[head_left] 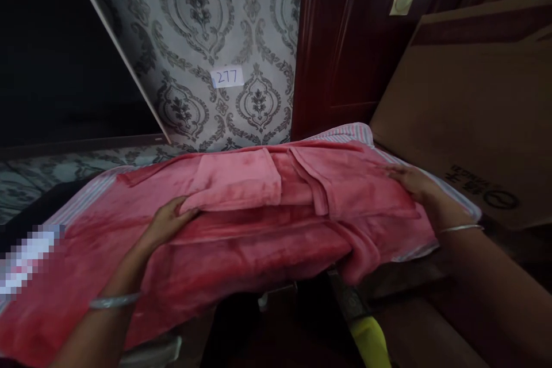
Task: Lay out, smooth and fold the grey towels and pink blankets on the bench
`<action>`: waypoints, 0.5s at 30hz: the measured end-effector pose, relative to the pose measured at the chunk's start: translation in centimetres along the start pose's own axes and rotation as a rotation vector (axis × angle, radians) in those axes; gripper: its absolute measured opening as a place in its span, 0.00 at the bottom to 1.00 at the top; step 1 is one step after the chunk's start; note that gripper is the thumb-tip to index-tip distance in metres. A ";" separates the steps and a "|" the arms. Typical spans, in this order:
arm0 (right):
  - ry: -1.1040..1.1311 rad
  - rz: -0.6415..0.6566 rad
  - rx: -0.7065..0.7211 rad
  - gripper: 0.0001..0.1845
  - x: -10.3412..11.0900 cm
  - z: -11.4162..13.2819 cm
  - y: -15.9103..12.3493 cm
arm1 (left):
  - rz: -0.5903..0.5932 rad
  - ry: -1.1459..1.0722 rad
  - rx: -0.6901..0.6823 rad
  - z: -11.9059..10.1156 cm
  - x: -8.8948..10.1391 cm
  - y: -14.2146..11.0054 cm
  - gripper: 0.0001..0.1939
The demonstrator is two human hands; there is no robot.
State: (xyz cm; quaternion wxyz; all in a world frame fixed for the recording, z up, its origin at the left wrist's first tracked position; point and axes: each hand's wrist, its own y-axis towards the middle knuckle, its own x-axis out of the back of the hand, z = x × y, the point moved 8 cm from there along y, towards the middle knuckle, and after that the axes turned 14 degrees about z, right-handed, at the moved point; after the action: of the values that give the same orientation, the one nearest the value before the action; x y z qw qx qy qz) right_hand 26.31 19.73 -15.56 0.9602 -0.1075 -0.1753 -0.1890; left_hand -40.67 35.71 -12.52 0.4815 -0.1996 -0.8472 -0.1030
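Note:
A pink plush garment (pixel 259 247) lies spread before me, with two folded parts that look like sleeves turned in toward its middle. My left hand (pixel 166 221) is at the edge of the left folded part (pixel 237 178), thumb and fingers closing on the cloth. Over the right folded part (pixel 357 184), my right hand (pixel 411 181) rests with its fingers stretched along the fabric, palm side hidden. Beneath the garment a striped cloth (pixel 345 133) shows at the back and along both sides. Loose pink fabric hangs over the front edge.
A large cardboard box (pixel 478 103) stands close on the right. At the left is a dark screen (pixel 73 57). Patterned wallpaper (pixel 198 17) with a label (pixel 227 76) reading 277 and a dark red door (pixel 340 40) are behind. Something yellow (pixel 371 342) is below the front edge.

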 end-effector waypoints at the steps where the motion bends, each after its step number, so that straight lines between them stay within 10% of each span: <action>1: -0.021 0.018 -0.059 0.09 -0.3 -1.2 -0.6 | 0.054 -0.016 0.030 0.4 -0.1 -0.5 0.34; 6: -0.655 -0.126 0.151 0.14 -4.9 -0.1 -5.1 | 0.159 0.259 -0.016 -0.8 -2.2 -2.8 0.30; 12: -0.891 0.164 0.316 0.30 -19.5 4.5 -8.7 | 0.155 0.385 -0.470 -12.0 -10.8 -2.9 0.31; 15: -0.930 0.221 0.265 0.19 -20.7 4.5 -7.0 | 0.195 0.267 -0.516 -14.0 -13.2 -1.3 0.17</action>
State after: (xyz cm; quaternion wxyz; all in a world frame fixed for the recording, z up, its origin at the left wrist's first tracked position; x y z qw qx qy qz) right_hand 4.23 21.39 -18.31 0.8001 -0.0754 -0.5951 0.0057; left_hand -24.37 26.26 -16.55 0.5297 -0.3801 -0.6992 -0.2933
